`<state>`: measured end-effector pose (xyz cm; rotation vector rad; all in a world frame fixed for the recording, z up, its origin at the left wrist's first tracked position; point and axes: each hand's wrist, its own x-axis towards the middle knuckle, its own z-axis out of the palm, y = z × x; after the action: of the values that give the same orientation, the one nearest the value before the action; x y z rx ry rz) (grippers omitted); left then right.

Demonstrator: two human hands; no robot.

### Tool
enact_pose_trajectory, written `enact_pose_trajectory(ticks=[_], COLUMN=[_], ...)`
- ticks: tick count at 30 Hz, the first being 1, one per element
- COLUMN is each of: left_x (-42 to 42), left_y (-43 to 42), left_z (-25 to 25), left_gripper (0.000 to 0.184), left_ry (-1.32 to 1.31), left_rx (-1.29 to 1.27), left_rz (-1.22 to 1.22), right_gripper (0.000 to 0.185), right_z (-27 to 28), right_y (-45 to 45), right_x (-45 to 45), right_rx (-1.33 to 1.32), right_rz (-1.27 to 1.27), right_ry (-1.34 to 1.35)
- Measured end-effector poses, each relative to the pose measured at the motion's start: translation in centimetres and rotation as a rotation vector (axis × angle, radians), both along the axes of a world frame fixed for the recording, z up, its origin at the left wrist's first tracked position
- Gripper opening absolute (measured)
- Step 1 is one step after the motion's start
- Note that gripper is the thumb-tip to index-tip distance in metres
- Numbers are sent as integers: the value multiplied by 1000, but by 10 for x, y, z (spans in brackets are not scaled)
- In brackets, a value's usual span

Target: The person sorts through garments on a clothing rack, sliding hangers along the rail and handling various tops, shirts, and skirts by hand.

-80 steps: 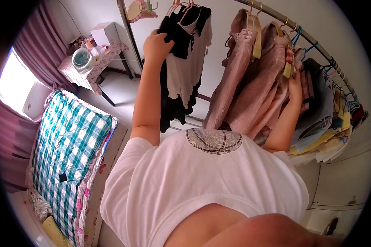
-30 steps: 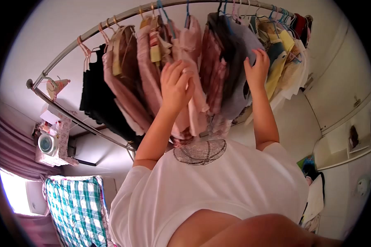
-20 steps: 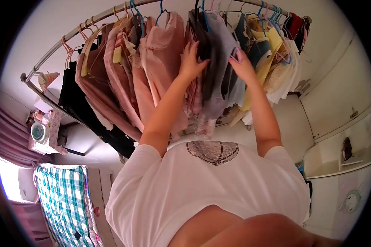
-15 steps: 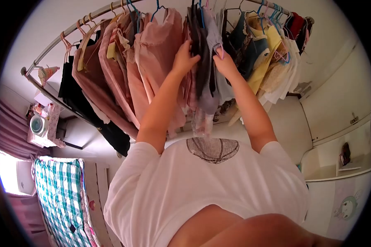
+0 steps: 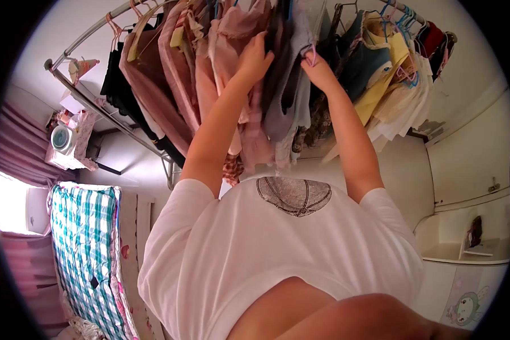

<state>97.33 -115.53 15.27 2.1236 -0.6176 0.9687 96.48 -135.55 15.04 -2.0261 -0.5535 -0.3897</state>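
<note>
My left hand (image 5: 256, 61) is raised among the hanging clothes, against a pale pink garment (image 5: 226, 59), its thumb and fingers apart. Beside its fingertips, a dark garment (image 5: 277, 68) looks blurred. My right hand (image 5: 319, 71) is closed at the shoulder of a grey garment (image 5: 283, 116), where the end of a pink hanger (image 5: 314, 55) shows at the fingertips. Part of that grip is hidden. Between my forearms the lower edges of several garments hang down, including a brown checked cloth (image 5: 233, 168) by my left forearm.
A curved metal rail (image 5: 85, 41) carries the clothes. To the right hang a yellow garment (image 5: 384, 85) and a blue one (image 5: 368, 71). A checked quilt (image 5: 85, 232) lies at lower left, near a curtain (image 5: 20, 144). A white cabinet (image 5: 464, 158) stands at right.
The view has shifted, so the rail and clothes sit higher in it. The dark garments by my left hand have moved and blur; the brown checked cloth now shows below. My right hand keeps its grip.
</note>
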Motion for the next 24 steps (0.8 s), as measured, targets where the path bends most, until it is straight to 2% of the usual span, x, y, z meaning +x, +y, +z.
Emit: enact_pose_trajectory(ticks=[1,3,4,5,7,13,14,17,18,24], left_x=[-2,-12,-24,-40,-82,-168,-176,-199,-202,-230], left_y=[0,4,8,13,22,72,82,103,107,116], left_z=[-4,-15,-13,-14,-16,-42,-45,-50,-55,-66], left_gripper=[48,48,49,48,47,59,60,66,70,73], left_ry=[-22,-57,-5,-32,-96,-3,11,77,86,61], left_rx=[-27,-84,-72,-11,112,350,377,438,474,546], left_rz=[-37,-114,-168,-107,12,142,159,142,156,108], right_gripper=[19,17,31,50,64,72,81,89,94,98], right_z=[-3,-10,-3,-3,-26,-73,-80,-79,-82,-90], right_y=[2,14,20,25,29,75,82,110,115,129], right_x=[2,-10,-18,-36,-42,-125,-136,-176,-183,-223], right_rx=[-1,192,123,124,63,-147,-201,-495,-513,-615], right_rz=[-20,-143,-151,-172,-213,-408,-420,-525,-497,-423], right_ry=[-63,-134,-13,-55,-171,-294,-274,-146,-101,-114])
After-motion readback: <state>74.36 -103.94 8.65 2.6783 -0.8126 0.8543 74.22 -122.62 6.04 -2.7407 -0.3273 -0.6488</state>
